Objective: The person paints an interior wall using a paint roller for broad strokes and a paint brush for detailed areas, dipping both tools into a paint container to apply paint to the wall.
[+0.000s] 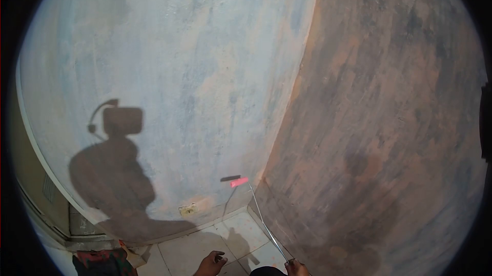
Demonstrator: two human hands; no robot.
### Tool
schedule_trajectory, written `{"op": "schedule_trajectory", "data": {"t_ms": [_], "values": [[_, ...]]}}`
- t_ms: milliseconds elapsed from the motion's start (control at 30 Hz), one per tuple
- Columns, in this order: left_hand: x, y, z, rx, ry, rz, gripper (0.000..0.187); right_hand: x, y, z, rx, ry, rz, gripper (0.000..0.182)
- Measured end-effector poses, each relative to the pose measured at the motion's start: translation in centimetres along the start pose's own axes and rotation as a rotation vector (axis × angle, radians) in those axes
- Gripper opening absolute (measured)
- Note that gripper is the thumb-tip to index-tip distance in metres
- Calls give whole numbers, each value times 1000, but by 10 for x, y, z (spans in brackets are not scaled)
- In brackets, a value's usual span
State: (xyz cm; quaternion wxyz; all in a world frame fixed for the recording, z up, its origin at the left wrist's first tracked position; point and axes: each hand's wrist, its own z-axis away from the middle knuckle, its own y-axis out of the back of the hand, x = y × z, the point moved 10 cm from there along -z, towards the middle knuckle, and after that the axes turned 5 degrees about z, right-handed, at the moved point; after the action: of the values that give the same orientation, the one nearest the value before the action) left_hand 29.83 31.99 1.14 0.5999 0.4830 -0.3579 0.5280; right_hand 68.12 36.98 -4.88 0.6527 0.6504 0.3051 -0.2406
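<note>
A paint roller with a pink sleeve [239, 181] is close to the foot of the pale, patchy wall [205, 96], left of the room corner. Its long thin metal rod [266, 227] runs down to my right hand [296, 268], which is wrapped round the lower end at the bottom of the view. My left hand [211, 264] hangs over the floor tiles to the left, holding nothing, its fingers loosely curled and the thumb apart from them. A dark knee or leg partly shows between the hands.
A wall socket [188, 210] sits low on the pale wall. The brownish side wall [384, 96] rises at the right. At lower left lie a dark bag or cloth [102, 262] and a doorway sill [87, 244]. White tiles [189, 248] cover the floor.
</note>
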Motion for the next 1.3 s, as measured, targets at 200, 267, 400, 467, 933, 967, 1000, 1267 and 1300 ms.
{"op": "schedule_trajectory", "data": {"t_ms": [200,267,400,467,933,967,1000,1267,1300], "values": [[103,-99,-9,-331,-217,404,41,-173,53,28,-607,-281,-873,35],[186,-117,4,-393,-373,532,37,-194,44,23,-773,-255,-1104,35],[271,-129,12,-490,-462,759,39,-215,40,12,-854,-223,-1364,35],[280,-127,-6,-421,-434,750,34,-217,35,2,-784,-244,-1399,33],[267,-142,-97,-153,-254,499,29,-154,57,-18,98,124,-175,41],[266,-142,-97,-150,-226,510,30,-146,52,-18,94,123,-180,41],[264,-141,-100,-146,-225,507,30,-139,47,-20,129,145,-182,42],[240,-116,-144,-14,-268,-41,32,-123,25,-67,0,124,-108,44],[235,-110,-141,-7,-272,-42,32,-140,40,-79,106,194,-47,43]]}}
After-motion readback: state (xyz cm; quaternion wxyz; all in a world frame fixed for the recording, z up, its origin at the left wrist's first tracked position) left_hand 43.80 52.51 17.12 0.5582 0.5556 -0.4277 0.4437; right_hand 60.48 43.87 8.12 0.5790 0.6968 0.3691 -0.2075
